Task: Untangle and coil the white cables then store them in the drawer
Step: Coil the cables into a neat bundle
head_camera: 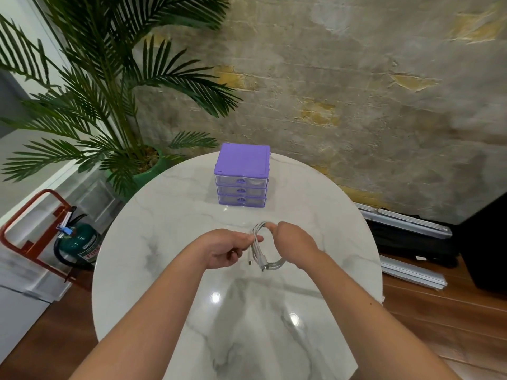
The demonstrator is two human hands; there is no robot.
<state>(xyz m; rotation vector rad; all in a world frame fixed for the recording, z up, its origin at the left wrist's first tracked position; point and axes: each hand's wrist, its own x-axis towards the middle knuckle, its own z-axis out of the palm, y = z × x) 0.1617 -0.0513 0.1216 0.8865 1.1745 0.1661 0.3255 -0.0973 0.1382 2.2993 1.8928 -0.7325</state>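
In front of the purple drawer unit (pixel 241 175), the left hand (pixel 227 249) and right hand (pixel 295 242) both grasp 1 coil of white cables (pixel 259 242), seemingly looped.

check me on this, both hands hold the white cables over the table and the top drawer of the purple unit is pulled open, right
Not quite: the head view shows all three drawers of the purple drawer unit closed. The rest holds: the left hand and right hand hold the white cables over the table.
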